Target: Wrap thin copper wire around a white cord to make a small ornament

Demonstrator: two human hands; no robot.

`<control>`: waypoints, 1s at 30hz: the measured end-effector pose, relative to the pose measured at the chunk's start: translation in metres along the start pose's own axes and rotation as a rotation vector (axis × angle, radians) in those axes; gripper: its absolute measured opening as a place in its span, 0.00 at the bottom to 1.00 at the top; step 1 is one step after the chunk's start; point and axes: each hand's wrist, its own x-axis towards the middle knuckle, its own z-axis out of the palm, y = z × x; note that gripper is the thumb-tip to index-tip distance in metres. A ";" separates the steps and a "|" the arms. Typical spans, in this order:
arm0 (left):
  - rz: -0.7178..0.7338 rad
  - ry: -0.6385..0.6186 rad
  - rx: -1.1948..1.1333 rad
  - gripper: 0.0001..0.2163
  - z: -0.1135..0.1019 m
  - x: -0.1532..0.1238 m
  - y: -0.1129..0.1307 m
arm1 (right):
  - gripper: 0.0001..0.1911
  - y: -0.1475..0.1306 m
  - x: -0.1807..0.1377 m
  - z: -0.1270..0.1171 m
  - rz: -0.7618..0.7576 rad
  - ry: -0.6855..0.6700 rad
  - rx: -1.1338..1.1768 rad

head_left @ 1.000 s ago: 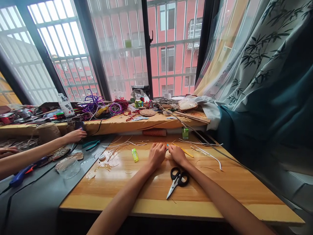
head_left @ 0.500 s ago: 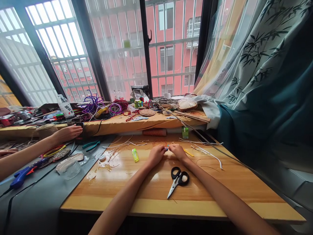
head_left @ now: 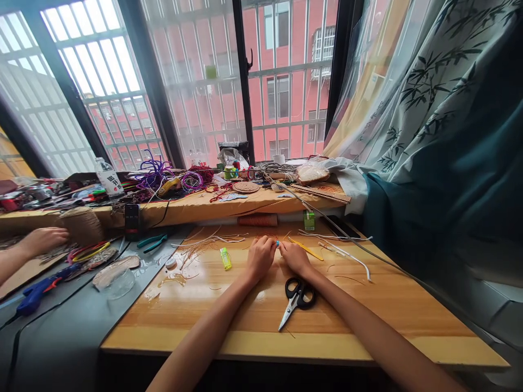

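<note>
My left hand [head_left: 260,257] and my right hand [head_left: 295,258] meet over the far half of the wooden board. Both are closed in a pinch around a small blue piece [head_left: 278,244], too small to make out in kind. Fine orange cord [head_left: 265,236] shows just behind the fingers, partly hidden by them. Close to my right hand lies a slim yellow tool [head_left: 309,250]. Black-handled scissors [head_left: 297,298] rest slightly parted below my right wrist, blades towards the board's front edge.
On the wooden board [head_left: 196,316] lie a green lighter [head_left: 225,259], white cords [head_left: 353,260] and orange thread offcuts. A co-worker's hand [head_left: 44,239] is at far left, near a twine roll [head_left: 82,224], a phone [head_left: 132,218], pliers [head_left: 153,243] and a blue glue gun [head_left: 41,291]. A cluttered shelf [head_left: 196,209] runs behind.
My hands have drawn slightly closer together around the blue piece. The co-worker's hand has pulled left from the phone, whose screen now shows.
</note>
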 end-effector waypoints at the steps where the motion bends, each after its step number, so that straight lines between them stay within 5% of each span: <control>1: 0.032 -0.011 -0.012 0.12 0.000 0.000 0.001 | 0.19 0.001 0.001 0.000 0.002 -0.002 0.012; 10: 0.071 -0.118 -0.270 0.10 0.002 -0.002 0.001 | 0.18 0.008 0.006 -0.003 0.071 0.019 0.231; 19: -0.082 -0.226 -0.539 0.08 0.009 0.005 -0.008 | 0.16 0.009 0.010 -0.005 0.045 -0.037 0.368; 25: -0.115 -0.188 -0.326 0.09 0.010 0.003 -0.012 | 0.16 0.004 0.004 -0.005 -0.045 -0.087 0.292; 30: -0.035 -0.118 0.007 0.08 0.005 -0.001 -0.008 | 0.19 -0.003 -0.002 -0.006 -0.077 -0.070 -0.110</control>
